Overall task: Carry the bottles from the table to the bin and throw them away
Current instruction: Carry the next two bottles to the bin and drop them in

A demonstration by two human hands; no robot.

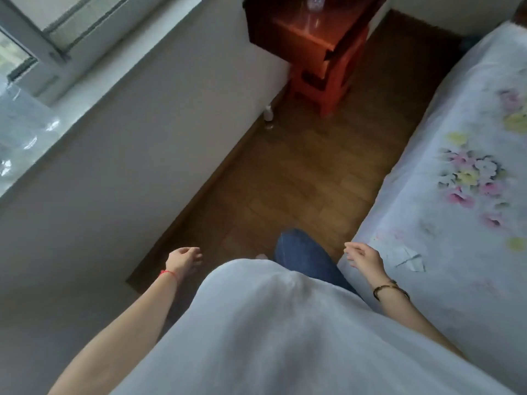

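Observation:
A reddish wooden table (308,27) stands at the far end of the narrow floor strip. On its top, at the frame's upper edge, sits a clear plastic bottle (313,2), mostly cut off by the frame. My left hand (184,259) hangs low at my side, fingers loosely apart and holding nothing. My right hand (363,256) is also low, beside the bed edge, with relaxed fingers and nothing in it. Both hands are far from the table. No bin is in view.
A bed with a flowered sheet (456,181) lines the right side. A white wall and window sill (99,89) run along the left. A small white bottle (268,112) stands on the wooden floor (299,172) by the wall near the table leg.

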